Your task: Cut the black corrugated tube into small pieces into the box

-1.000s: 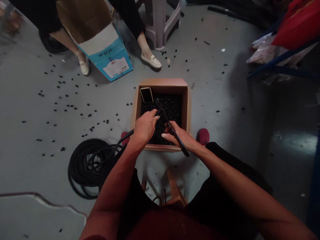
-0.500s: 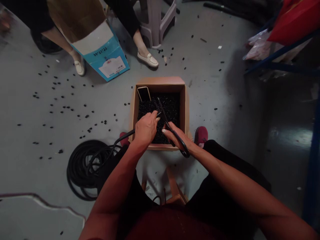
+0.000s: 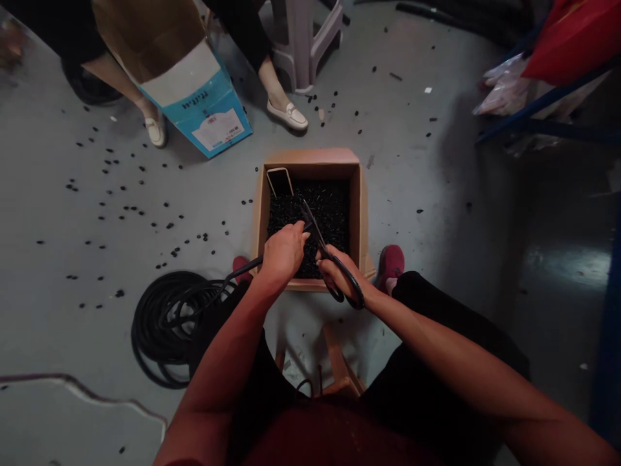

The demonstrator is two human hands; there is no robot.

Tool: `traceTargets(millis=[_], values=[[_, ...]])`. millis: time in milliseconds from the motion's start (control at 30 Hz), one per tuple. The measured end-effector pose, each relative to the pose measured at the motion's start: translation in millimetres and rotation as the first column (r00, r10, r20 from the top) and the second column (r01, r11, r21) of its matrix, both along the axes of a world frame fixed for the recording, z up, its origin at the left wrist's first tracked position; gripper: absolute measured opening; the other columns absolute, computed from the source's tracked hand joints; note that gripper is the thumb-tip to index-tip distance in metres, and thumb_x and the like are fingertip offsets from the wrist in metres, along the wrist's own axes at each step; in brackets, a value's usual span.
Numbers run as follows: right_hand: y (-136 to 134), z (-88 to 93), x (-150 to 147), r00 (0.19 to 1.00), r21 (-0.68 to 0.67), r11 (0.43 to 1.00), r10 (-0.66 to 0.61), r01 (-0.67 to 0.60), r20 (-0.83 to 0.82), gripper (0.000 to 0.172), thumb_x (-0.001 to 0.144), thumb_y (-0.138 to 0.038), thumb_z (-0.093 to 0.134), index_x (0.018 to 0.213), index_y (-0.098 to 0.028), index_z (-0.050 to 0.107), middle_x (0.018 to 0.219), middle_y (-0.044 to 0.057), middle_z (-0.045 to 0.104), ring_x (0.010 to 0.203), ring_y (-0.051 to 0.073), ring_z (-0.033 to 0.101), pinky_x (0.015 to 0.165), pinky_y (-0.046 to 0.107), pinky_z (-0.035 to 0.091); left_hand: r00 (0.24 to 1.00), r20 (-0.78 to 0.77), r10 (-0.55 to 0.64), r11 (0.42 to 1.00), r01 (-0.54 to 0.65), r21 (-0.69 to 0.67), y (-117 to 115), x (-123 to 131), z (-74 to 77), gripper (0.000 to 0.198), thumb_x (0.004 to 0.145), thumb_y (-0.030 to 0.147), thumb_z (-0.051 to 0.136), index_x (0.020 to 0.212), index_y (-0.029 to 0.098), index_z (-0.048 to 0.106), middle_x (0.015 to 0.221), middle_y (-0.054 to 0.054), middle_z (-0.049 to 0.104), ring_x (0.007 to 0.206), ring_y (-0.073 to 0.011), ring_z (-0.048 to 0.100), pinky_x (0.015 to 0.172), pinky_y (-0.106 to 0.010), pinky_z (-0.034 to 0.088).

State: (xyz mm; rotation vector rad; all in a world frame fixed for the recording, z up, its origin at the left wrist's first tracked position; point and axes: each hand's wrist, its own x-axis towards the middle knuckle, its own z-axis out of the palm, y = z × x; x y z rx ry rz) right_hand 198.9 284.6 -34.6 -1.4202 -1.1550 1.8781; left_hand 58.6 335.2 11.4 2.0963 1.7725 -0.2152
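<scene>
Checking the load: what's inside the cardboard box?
The cardboard box holds a heap of black pieces with a phone propped in the far left corner; the heap hides the box floor.

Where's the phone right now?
In the head view, the smartphone leans in the far left corner of the cardboard box, against the black pieces filling it, just beyond the left hand.

Quick count: 2 hands, L hand [image 3: 284,254] and R hand [image 3: 339,275], 1 pr scissors [image 3: 313,223], 1 cardboard box [image 3: 310,155], black bits [image 3: 310,213] (way too many to count), 1 phone [image 3: 280,182], 1 coil of black cable [image 3: 167,327], 1 blue carton [image 3: 208,123], 1 plastic stool [image 3: 301,39], 2 red shoes [image 3: 391,268], 2 white loafers [image 3: 287,116].
</scene>
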Motion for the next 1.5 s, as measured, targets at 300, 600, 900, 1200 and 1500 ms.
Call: traceTargets(millis=[300, 600, 900, 1200, 1500], values=[[1.2, 0.5, 2.4, 0.957, -0.236, 0.969, -0.131, 0.069, -0.258, 0.02, 0.074, -0.037, 0.054, 0.084, -0.022, 0.044, 0.055, -0.009, 0.043, 0.038, 0.006, 0.034, 0.034, 0.018, 0.029, 0.962, 0.272, 0.028, 0.999, -0.02, -0.035, 4.7, -6.0, -0.1, 0.029, 0.094, 0.029, 0.037, 0.099, 0.017, 0.063, 0.099, -0.008, 0.068, 0.089, -0.0195, 0.062, 0.08, -0.029, 0.044], [18.6, 5.8, 11.3, 0.969, -0.084, 0.983, -0.177, 0.165, -0.17, 0.028, 0.076, -0.041, 0.058, 0.093, -0.022, 0.046, 0.061, -0.007, 0.05, 0.049, 0.009, 0.048, 0.047, 0.022, 0.042, 0.635, 0.692, 0.343, 0.929, -0.12, -0.35, 4.2, -5.0, 7.9, 0.032, 0.091, 0.038, 0.04, 0.078, 0.016, 0.06, 0.065, 0.002, 0.055, 0.056, -0.0076, 0.047, 0.054, -0.019, 0.038], [31.8, 11.3, 30.9, 0.993, 0.173, 0.985, -0.017, -0.003, 0.115, 0.046, 0.083, -0.054, 0.052, 0.117, -0.023, 0.05, 0.093, 0.005, 0.064, 0.076, 0.019, 0.063, 0.071, 0.035, 0.05, 0.244, 0.788, 0.565, 0.807, -0.363, -0.466, 7.6, -6.7, 4.1, 0.023, 0.087, 0.033, 0.052, 0.102, 0.017, 0.06, 0.083, 0.0, 0.057, 0.06, -0.0038, 0.05, 0.052, -0.015, 0.041], [28.1, 17.6, 33.2, 0.886, 0.374, 0.902, 0.02, -0.216, 0.464, 0.05, 0.084, -0.052, 0.054, 0.123, -0.021, 0.05, 0.103, 0.012, 0.063, 0.091, 0.028, 0.061, 0.076, 0.04, 0.046, 0.35, 0.779, 0.52, 0.819, -0.463, -0.338, 7.5, -15.1, -1.5, 0.034, 0.084, 0.035, 0.055, 0.113, 0.016, 0.059, 0.083, -0.001, 0.063, 0.059, -0.0046, 0.052, 0.051, -0.016, 0.041], [26.2, 11.6, 31.9, 0.866, 0.449, 0.841, 0.046, -0.303, 0.498, 0.059, 0.08, -0.053, 0.059, 0.127, -0.019, 0.047, 0.111, 0.015, 0.059, 0.104, 0.032, 0.056, 0.088, 0.047, 0.044, 0.59, 0.697, 0.408, 0.878, -0.464, -0.122, 7.0, -11.1, 6.7, 0.037, 0.088, 0.036, 0.051, 0.119, 0.019, 0.063, 0.096, -0.004, 0.069, 0.071, -0.0102, 0.061, 0.066, -0.022, 0.049]])
